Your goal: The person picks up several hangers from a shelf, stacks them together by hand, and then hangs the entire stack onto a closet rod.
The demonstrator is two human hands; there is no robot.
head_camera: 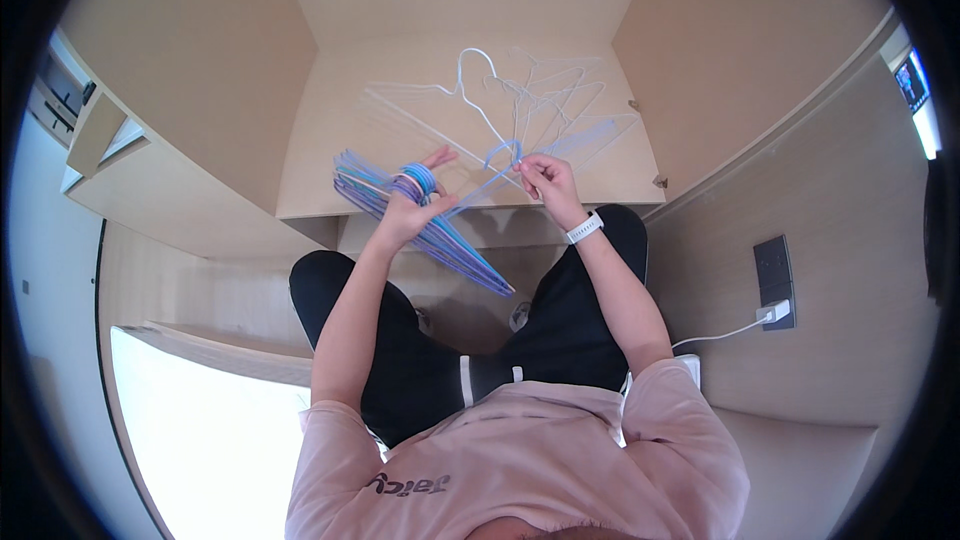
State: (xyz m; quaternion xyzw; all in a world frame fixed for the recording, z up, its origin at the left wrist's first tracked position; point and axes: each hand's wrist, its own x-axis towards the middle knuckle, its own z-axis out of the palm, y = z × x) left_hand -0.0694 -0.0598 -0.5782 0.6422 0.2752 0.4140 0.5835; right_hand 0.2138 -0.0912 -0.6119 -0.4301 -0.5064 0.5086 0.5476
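Observation:
My left hand (407,219) grips a bundle of blue, teal and purple clothes hangers (466,255), their hooks gathered around the fingers. The bundle slants from the shelf's front edge down over the gap between my knees. My right hand (551,184), with a white band on the wrist, pinches a light-blue hanger (504,146) near the base of its hook. Just beyond it, a larger white hanger (460,90) lies on the wooden shelf (337,120). Several thin white wire hangers (562,94) overlap in a tangle to the right.
Wooden side panels (202,75) enclose the shelf left and right, with metal fittings (660,181) near its right edge. On the right panel, a white charger (772,311) with a cable sits in a dark socket plate (774,262). My knees (619,232) are close beneath the shelf edge.

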